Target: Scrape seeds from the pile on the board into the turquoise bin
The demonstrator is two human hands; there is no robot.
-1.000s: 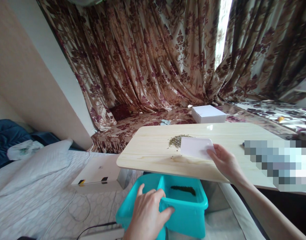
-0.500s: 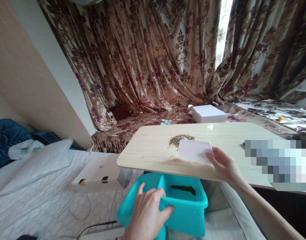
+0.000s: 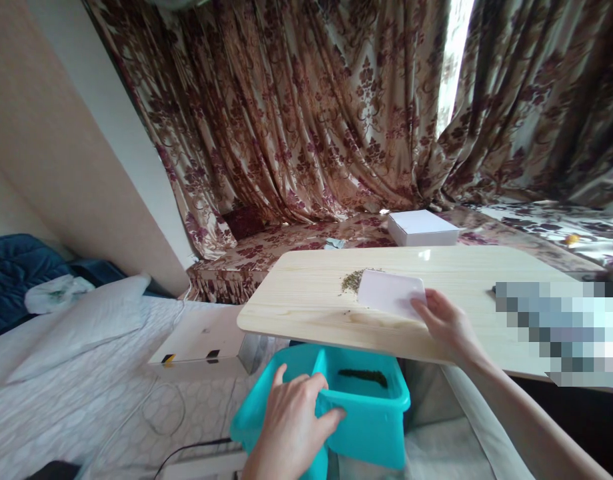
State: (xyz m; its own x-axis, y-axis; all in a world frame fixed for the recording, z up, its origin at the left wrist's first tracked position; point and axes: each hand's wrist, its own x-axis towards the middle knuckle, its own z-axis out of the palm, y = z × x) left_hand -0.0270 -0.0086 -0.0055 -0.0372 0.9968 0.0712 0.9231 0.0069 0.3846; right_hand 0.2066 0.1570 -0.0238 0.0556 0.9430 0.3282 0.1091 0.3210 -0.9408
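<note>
My right hand (image 3: 442, 321) pinches the right edge of a thin pale plastic sheet or lid (image 3: 390, 293), tilted over the wooden tabletop (image 3: 296, 293). Behind its left edge lies a pile of small dried green-brown bits (image 3: 352, 281), partly hidden by it. My left hand (image 3: 299, 417) grips the near rim of a turquoise divided bin (image 3: 369, 430), thumb outside and fingers over the edge. In the bin's right compartment a strip of dark green bits (image 3: 363, 377) lies on the bottom. My fingers and wrist hide part of the left compartment.
A white box (image 3: 423, 228) stands behind the table. To the left, a flat white carton (image 3: 201, 337) and a pillow (image 3: 86, 330) lie on the bed. Cables (image 3: 161, 410) run near the bin. A blurred-out object (image 3: 561, 320) rests on the table's right side.
The pale sheet has moved slightly farther back and covers more of the pile's right side. My left hand keeps its hold on the bin. The whole view has shifted a little.
</note>
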